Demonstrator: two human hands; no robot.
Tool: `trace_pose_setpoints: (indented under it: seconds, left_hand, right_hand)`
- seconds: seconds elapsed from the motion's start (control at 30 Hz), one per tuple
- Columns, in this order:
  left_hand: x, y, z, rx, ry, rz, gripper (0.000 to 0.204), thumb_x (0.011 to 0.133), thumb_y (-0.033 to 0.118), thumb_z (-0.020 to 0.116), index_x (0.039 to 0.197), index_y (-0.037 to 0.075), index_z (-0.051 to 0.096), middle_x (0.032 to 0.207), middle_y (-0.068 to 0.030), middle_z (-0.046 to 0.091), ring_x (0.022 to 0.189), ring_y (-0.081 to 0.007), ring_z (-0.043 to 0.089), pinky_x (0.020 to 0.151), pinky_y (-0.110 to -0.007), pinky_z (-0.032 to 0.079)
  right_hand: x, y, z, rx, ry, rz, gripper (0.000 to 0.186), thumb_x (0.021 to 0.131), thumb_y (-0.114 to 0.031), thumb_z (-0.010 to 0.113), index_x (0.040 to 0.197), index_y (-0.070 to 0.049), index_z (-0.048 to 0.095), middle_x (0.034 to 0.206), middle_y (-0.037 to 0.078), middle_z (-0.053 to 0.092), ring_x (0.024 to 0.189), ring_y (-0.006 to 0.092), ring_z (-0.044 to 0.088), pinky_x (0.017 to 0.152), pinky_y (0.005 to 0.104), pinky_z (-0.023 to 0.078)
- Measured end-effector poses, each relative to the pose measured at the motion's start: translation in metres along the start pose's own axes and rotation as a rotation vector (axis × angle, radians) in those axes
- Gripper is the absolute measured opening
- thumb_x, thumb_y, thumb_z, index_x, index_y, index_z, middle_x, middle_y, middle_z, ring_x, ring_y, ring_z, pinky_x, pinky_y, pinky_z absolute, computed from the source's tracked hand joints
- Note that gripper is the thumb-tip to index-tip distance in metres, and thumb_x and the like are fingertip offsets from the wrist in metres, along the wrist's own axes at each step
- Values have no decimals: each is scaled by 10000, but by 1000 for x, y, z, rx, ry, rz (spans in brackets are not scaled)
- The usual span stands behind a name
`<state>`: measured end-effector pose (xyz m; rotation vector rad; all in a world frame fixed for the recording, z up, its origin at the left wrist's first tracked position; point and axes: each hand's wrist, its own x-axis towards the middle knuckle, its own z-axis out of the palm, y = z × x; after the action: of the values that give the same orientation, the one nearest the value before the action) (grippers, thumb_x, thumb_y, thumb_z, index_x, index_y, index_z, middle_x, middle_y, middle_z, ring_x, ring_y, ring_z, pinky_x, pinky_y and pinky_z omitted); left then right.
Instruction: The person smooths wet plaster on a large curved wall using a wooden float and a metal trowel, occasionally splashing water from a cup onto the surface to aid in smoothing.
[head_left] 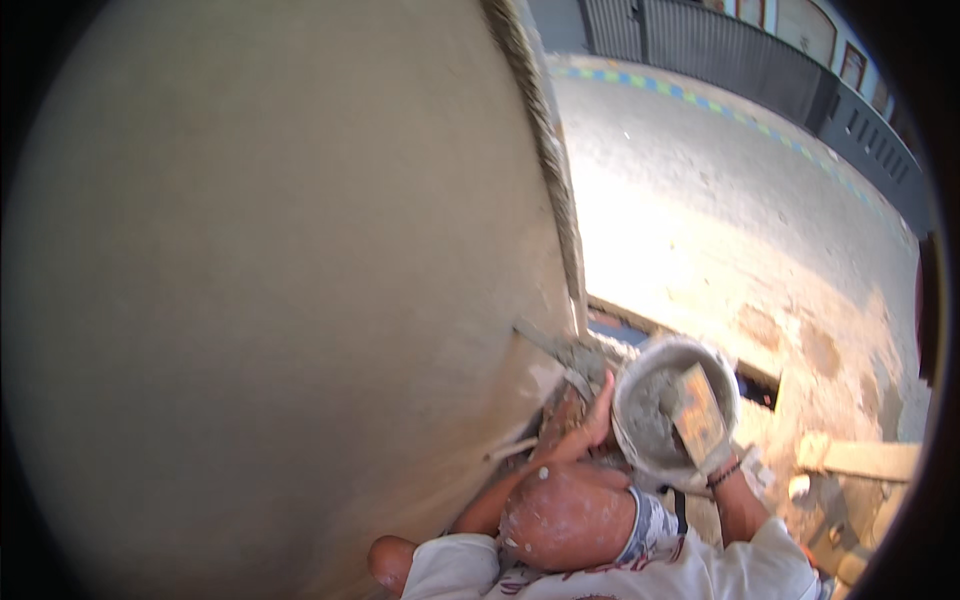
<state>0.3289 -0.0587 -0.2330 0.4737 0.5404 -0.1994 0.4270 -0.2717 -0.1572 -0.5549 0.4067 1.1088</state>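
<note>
A round, mortar-smeared bucket (628, 440) stands just beyond my bent knee, tilted so that its inside shows. Wet grey mortar (655, 408) lies in it. My left hand (600, 415) grips the bucket's left side, its fingers partly hidden by the wall of the bucket. Over the right part of the bucket my right hand (714, 461) is closed on a plastering trowel (700, 410). The trowel's flat rectangular blade is stained brown and grey and reaches over the mortar. Most of the right hand's fingers are hidden behind it.
A large plastered wall (300, 250) fills the left, with a rough upright edge (545, 150). A grey mortar-covered strip (550, 345) juts out at its foot. Wooden planks (870, 460) lie at the right. Paved ground (700, 180) runs back to a dark metal gate (715, 55).
</note>
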Motion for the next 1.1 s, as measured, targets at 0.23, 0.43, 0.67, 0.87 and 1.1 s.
trace_pose_setpoints:
  seconds: [0.23,0.43,0.67,0.87,1.1]
  left_hand:
    - [-8,9,-31,287,40,103,931,917,772,334,1548,91,272,1595,-68,294,1464,-256,241,1203,-430,167]
    - [-10,24,-45,286,103,32,916,913,765,374,1545,109,280,1549,-84,359,1389,-292,332,1163,-446,232]
    - [-39,61,-97,341,283,24,892,896,750,456,1522,127,326,1462,-80,460,1241,-274,472,1079,-443,351]
    - [-107,114,-140,385,320,218,793,933,657,506,1483,103,368,1366,-117,531,1175,-284,549,1013,-429,431]
    - [-212,167,-115,432,532,322,644,998,538,483,1437,75,395,1282,-112,580,1101,-253,600,972,-417,474]
  right_hand:
    - [22,15,48,153,-520,170,218,969,-237,554,1058,-48,616,878,29,625,672,138,580,540,272,479]
    - [47,12,105,255,-506,43,120,944,-196,591,953,-76,580,802,-5,518,616,101,418,522,228,355]
    - [101,-6,232,229,-762,-91,142,933,-159,599,1024,-52,571,861,13,546,687,99,469,570,225,400]
    - [111,-20,369,281,-1001,-86,270,986,-275,479,1093,-37,549,869,101,554,675,208,536,622,276,546]
    - [106,-84,588,52,-944,-772,380,1042,-312,475,1288,-23,489,1097,102,647,876,199,689,730,336,607]
